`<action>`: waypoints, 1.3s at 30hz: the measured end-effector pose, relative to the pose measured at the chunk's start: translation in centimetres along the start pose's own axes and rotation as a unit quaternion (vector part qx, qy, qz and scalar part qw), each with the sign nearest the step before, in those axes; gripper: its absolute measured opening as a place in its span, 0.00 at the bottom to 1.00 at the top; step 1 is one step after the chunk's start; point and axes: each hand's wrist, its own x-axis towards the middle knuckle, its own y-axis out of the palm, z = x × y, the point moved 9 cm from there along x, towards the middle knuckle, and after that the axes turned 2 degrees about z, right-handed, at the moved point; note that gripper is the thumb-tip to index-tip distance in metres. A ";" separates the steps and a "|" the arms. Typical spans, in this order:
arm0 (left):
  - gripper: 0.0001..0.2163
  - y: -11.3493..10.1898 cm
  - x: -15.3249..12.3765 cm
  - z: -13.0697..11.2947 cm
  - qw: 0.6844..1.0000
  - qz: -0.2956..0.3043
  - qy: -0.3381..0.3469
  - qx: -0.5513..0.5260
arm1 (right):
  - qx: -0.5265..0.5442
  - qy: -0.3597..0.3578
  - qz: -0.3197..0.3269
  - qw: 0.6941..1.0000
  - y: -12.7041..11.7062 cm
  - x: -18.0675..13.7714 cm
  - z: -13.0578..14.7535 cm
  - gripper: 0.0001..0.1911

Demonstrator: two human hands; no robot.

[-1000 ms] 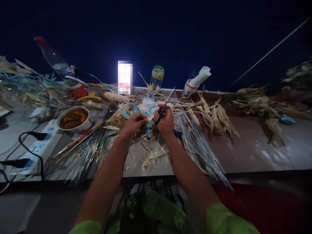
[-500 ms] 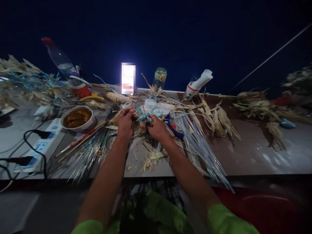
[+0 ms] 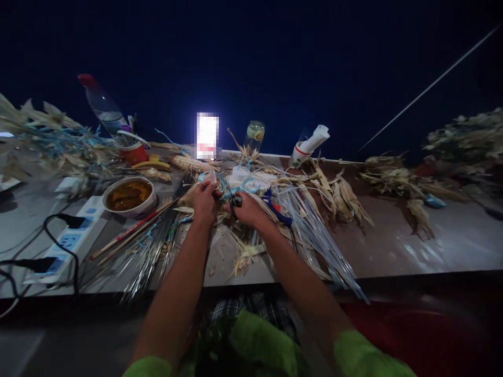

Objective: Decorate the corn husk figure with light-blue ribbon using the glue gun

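My left hand point(image 3: 204, 199) is closed in a pinch on a small pale strip, held up over the table's middle. Close beside it, my right hand point(image 3: 247, 208) is wrapped round the dark handles of scissors point(image 3: 232, 200), whose blades are mostly hidden. Light blue ribbon loops point(image 3: 247, 183) and dry corn husk scraps point(image 3: 245, 254) lie under and behind both hands. A blue-handled tool point(image 3: 277, 207) lies just right of my right hand.
A bowl of brown liquid point(image 3: 129, 196) stands at the left, next to a power strip point(image 3: 66, 238) with cables. Clear plastic strips point(image 3: 318, 235) fan out to the right. Dried husks point(image 3: 341, 193), a corn cob point(image 3: 190, 164), bottles and a bright phone screen point(image 3: 207, 135) line the back.
Both hands have dropped from chest height down to the table. The scissors, raised and pointing up a second ago, now lie low in my right hand. The view shifted slightly.
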 end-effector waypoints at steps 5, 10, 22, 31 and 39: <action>0.12 -0.2 0.1 -0.2 1.000 -0.007 0.011 0.006 | -0.146 -0.009 -0.015 0.989 -0.3 -0.1 1.3 0.28; 0.12 -0.5 0.1 -0.6 0.999 -0.019 0.031 -0.021 | -0.234 0.010 -0.027 0.972 0.2 -0.1 1.6 0.22; 0.07 -0.1 0.0 -1.1 0.997 -0.003 0.054 0.048 | -0.162 -0.015 -0.027 0.986 1.6 0.8 2.7 0.21; 0.07 0.2 0.1 -1.3 0.995 0.008 0.064 0.077 | -0.010 -0.064 0.084 0.994 3.1 1.7 3.2 0.16; 0.09 0.3 -0.2 -1.6 0.993 0.005 0.075 0.086 | -0.151 -0.055 0.044 0.986 2.0 -0.6 4.3 0.17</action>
